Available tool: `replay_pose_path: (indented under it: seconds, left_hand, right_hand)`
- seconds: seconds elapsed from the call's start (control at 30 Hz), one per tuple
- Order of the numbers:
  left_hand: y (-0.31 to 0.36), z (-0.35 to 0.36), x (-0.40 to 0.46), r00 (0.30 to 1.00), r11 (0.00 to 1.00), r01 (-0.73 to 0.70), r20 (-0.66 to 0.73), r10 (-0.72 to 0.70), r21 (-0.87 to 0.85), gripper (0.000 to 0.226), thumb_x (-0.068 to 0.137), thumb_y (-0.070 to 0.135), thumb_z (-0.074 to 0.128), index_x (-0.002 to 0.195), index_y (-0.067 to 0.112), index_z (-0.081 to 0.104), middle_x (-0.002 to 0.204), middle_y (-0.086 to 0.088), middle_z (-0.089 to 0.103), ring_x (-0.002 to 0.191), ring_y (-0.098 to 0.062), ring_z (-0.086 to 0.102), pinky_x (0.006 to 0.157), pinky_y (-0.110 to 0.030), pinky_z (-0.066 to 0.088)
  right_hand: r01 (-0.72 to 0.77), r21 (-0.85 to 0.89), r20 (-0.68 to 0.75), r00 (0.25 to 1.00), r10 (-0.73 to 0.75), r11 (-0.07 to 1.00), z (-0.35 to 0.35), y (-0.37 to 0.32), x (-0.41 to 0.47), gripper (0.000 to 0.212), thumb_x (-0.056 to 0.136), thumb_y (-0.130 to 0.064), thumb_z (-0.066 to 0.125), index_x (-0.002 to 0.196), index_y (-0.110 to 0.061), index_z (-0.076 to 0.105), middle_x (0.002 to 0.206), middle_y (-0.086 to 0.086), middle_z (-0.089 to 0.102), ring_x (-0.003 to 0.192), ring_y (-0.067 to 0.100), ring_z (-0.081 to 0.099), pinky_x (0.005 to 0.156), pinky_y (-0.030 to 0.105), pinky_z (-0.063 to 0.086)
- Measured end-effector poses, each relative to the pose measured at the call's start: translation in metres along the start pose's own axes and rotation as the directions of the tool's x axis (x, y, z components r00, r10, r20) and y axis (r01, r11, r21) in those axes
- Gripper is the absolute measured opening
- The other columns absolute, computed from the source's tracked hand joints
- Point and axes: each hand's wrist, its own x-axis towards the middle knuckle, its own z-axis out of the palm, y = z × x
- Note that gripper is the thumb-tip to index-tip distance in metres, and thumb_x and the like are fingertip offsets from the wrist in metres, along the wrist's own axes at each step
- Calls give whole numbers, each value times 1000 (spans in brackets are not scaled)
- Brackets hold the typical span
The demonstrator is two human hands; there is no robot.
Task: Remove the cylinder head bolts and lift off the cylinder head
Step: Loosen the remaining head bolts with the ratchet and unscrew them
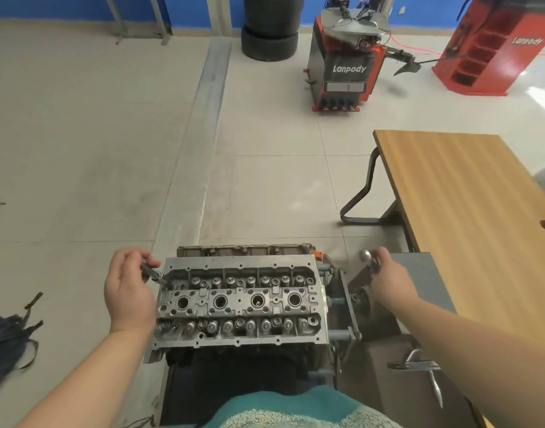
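The grey aluminium cylinder head point(238, 302) sits on the engine block on a stand in front of me, valve springs and four round plug wells facing up. My left hand point(126, 288) grips a long bolt point(155, 274) by its upper end; the bolt leans over the head's far-left corner with its tip at a hole there. My right hand point(388, 279) is closed on a chrome ratchet wrench point(368, 257) just right of the head, above the stand's mounting plate.
A wooden table point(469, 211) stands to the right. The stand's grey base point(419, 273) and a metal crank handle point(419, 366) lie at right. A dark bag point(8, 338) lies on the floor left. Tyres and red tyre machines stand far behind.
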Motion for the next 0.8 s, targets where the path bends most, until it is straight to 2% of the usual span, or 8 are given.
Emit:
replay_pose_path:
  seconds: [0.07, 0.17, 0.27, 0.4, 0.47, 0.57, 0.7, 0.8]
  left_hand:
    - [5, 3, -3, 1000, 1000, 10, -20, -11, -17, 25, 93, 30, 47, 78, 35, 66, 80, 9, 68, 90, -22, 65, 101, -60, 53]
    - [8, 7, -6, 999, 999, 25, -35, -26, -29, 29, 95, 28, 46, 76, 37, 66, 77, 11, 68, 86, -16, 67, 100, -57, 54]
    - [10, 9, -6, 998, 999, 33, -46, -35, -29, 26, 97, 26, 45, 80, 33, 63, 76, 11, 67, 86, -15, 67, 101, -58, 53]
    - [13, 12, -7, 998, 1000, 31, -57, -31, -6, 21, 99, 23, 43, 86, 26, 59, 77, 10, 66, 87, -16, 66, 101, -60, 52]
    - [16, 13, -8, 997, 999, 31, -66, -29, 24, 21, 97, 27, 43, 84, 30, 60, 76, 9, 67, 91, -22, 67, 101, -60, 51]
    - [21, 13, -8, 997, 997, 45, -68, -41, 64, 28, 94, 32, 43, 76, 39, 63, 75, 9, 69, 100, -39, 66, 105, -61, 51]
    - [24, 13, -10, 997, 997, 50, -69, -46, 62, 29, 94, 34, 43, 76, 42, 65, 76, 9, 70, 100, -38, 67, 106, -63, 50]
    - [23, 10, -12, 997, 997, 57, -58, -54, 52, 26, 91, 39, 42, 78, 42, 64, 78, 11, 71, 108, -40, 67, 108, -63, 49]
  right_hand:
    - [26, -98, -37, 999, -30, 995, -2, 24, 5, 57, 92, 3, 57, 133, -33, 42, 91, 0, 59, 65, 19, 60, 40, 26, 37]
    - [37, -207, -39, 998, -46, 978, -5, 49, 17, 45, 96, -3, 57, 130, -28, 41, 95, 3, 58, 67, 18, 56, 42, 29, 34]
    - [38, -286, -25, 999, -48, 957, -4, 63, 29, 32, 96, -5, 55, 117, -23, 40, 82, -1, 50, 64, 18, 51, 44, 32, 34]
    - [35, -300, -30, 998, -46, 953, -2, 67, 41, 27, 94, -8, 59, 103, -22, 38, 80, 0, 49, 63, 18, 49, 45, 31, 31]
    - [30, -303, -40, 998, -44, 953, -2, 67, 47, 29, 94, -10, 62, 97, -22, 36, 82, 1, 52, 64, 21, 51, 46, 32, 32]
    - [26, -320, -36, 999, -40, 947, -4, 67, 52, 27, 95, -14, 63, 99, -21, 38, 84, 2, 54, 70, 26, 57, 48, 33, 37]
    - [-16, -323, -19, 1000, 11, 946, -6, 65, 51, 26, 96, -17, 63, 102, -19, 38, 96, 5, 56, 83, 31, 59, 53, 35, 38]
    - [-28, -324, 11, 999, 33, 946, -9, 60, 49, 24, 96, -18, 61, 107, -17, 40, 111, 9, 59, 100, 35, 61, 68, 40, 46]
